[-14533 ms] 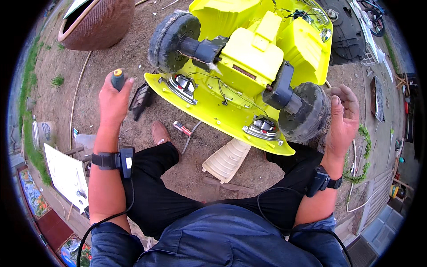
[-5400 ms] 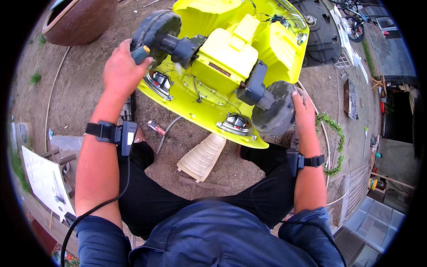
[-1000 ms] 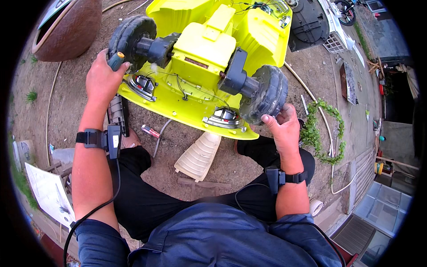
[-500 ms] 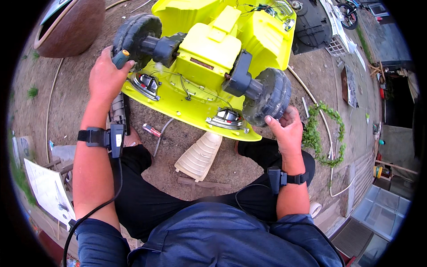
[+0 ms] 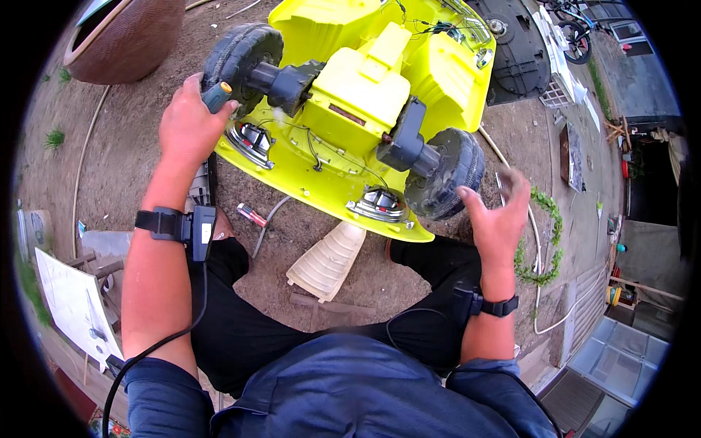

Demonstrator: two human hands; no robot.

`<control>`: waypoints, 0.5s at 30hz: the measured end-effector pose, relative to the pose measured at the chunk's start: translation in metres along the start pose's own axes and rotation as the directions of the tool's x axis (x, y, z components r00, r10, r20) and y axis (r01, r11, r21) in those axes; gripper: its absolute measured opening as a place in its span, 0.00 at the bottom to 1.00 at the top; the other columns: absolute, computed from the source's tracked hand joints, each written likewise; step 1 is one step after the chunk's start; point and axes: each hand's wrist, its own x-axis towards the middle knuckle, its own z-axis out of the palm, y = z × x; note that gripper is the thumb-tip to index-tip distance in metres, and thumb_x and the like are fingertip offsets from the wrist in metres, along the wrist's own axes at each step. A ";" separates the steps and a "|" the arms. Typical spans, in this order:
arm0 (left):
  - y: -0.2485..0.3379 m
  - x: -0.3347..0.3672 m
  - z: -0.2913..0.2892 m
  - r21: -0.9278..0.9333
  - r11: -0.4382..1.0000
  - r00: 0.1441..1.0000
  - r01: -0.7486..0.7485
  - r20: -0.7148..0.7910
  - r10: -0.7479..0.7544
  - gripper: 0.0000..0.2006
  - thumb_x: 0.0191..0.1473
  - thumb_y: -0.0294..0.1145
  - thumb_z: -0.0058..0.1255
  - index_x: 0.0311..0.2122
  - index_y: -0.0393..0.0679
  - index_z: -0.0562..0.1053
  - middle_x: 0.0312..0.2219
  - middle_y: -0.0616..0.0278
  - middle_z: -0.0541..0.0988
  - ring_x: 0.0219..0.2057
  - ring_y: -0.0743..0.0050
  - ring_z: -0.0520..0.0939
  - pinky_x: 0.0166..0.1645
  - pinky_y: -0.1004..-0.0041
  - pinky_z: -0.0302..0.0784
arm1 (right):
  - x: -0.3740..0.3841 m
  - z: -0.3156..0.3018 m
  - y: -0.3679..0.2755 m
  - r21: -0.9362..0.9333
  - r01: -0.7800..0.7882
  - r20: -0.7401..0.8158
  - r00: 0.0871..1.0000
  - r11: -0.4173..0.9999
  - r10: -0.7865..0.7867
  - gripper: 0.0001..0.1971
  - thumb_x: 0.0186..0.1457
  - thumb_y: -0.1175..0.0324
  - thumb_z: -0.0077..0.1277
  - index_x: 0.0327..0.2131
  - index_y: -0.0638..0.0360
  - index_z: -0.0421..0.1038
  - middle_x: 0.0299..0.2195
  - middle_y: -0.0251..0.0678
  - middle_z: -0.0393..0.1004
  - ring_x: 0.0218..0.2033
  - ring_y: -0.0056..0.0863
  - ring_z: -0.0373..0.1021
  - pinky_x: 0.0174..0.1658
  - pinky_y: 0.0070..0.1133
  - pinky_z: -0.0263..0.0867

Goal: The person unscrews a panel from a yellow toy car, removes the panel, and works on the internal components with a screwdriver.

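An upturned yellow-green ride-on toy car body (image 5: 350, 87) lies in front of me, underside showing. Two black wheels sit on its near axle, with dark gearboxes beside them. My left hand (image 5: 191, 120) is closed round a screwdriver (image 5: 217, 96); only its grey handle with an orange end shows. That hand's fingers rest against the left wheel (image 5: 244, 66). My right hand (image 5: 500, 215) is open beside the right wheel (image 5: 445, 175), fingers apart and slightly blurred, holding nothing. Two lamp units (image 5: 381, 204) with wires are fixed along the near edge.
A cream ribbed plastic piece (image 5: 328, 263) lies on the dirt between my legs, near a red-and-white tube (image 5: 252, 214). A large brown pot (image 5: 128, 44) stands far left. To the right are a hose (image 5: 538, 292), a green vine (image 5: 551, 270) and a black panel (image 5: 511, 55).
My right hand has come off the right wheel and moved to the right. The car body appears shifted slightly right and down in the view. The left hand keeps the screwdriver by the left wheel.
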 end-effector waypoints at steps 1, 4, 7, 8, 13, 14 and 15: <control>0.000 0.000 -0.001 0.005 1.000 1.000 0.008 0.004 -0.008 0.35 0.46 0.46 0.66 0.56 0.38 0.69 0.45 0.42 0.80 0.47 0.44 0.81 0.52 0.57 0.76 | 0.013 0.000 -0.013 -0.048 0.164 0.098 0.982 0.985 -0.159 0.44 0.35 0.54 0.74 0.53 0.68 0.67 0.47 0.52 0.73 0.47 0.42 0.73 0.51 0.33 0.69; -0.003 0.000 -0.002 0.001 1.000 1.000 0.017 0.001 -0.017 0.35 0.46 0.45 0.66 0.57 0.38 0.69 0.45 0.42 0.80 0.47 0.44 0.81 0.52 0.56 0.76 | 0.049 0.024 -0.054 -0.126 0.518 0.356 0.820 0.846 -0.449 0.51 0.32 0.47 0.74 0.57 0.68 0.63 0.51 0.56 0.71 0.50 0.46 0.72 0.52 0.35 0.69; -0.005 0.002 0.004 -0.014 1.000 1.000 -0.008 -0.009 0.008 0.35 0.46 0.45 0.66 0.56 0.38 0.69 0.44 0.43 0.79 0.46 0.44 0.81 0.50 0.56 0.76 | 0.063 0.056 -0.065 -0.231 0.561 0.515 0.764 0.795 -0.389 0.58 0.31 0.42 0.72 0.62 0.67 0.57 0.51 0.56 0.71 0.50 0.48 0.72 0.51 0.36 0.70; -0.003 0.002 0.004 -0.011 1.000 1.000 -0.011 -0.004 0.011 0.34 0.46 0.46 0.66 0.56 0.39 0.69 0.44 0.44 0.79 0.46 0.44 0.81 0.49 0.55 0.77 | 0.066 0.064 -0.068 -0.280 0.545 0.568 0.758 0.790 -0.321 0.59 0.31 0.42 0.72 0.63 0.65 0.55 0.51 0.55 0.71 0.49 0.48 0.73 0.51 0.36 0.70; -0.002 0.001 -0.002 -0.028 1.000 1.000 0.006 0.022 -0.006 0.33 0.46 0.45 0.66 0.55 0.40 0.70 0.44 0.45 0.79 0.45 0.44 0.81 0.48 0.55 0.78 | 0.080 0.072 -0.077 -0.288 0.493 0.728 0.670 0.821 -0.147 0.64 0.31 0.39 0.70 0.67 0.64 0.49 0.46 0.53 0.75 0.42 0.47 0.76 0.44 0.36 0.73; -0.002 0.000 -0.003 -0.023 1.000 1.000 0.012 0.027 -0.012 0.33 0.46 0.45 0.66 0.55 0.40 0.70 0.44 0.45 0.79 0.45 0.44 0.81 0.49 0.55 0.78 | 0.078 0.074 -0.074 -0.284 0.499 0.724 0.671 0.819 -0.159 0.64 0.32 0.40 0.70 0.67 0.64 0.49 0.44 0.52 0.76 0.40 0.47 0.77 0.43 0.36 0.74; -0.003 0.001 -0.004 -0.017 1.000 0.999 0.019 0.031 -0.019 0.33 0.46 0.45 0.66 0.55 0.40 0.70 0.45 0.45 0.79 0.46 0.44 0.81 0.49 0.55 0.78 | 0.079 0.075 -0.074 -0.278 0.507 0.719 0.673 0.816 -0.173 0.63 0.32 0.40 0.69 0.67 0.64 0.48 0.41 0.51 0.77 0.38 0.47 0.77 0.42 0.35 0.74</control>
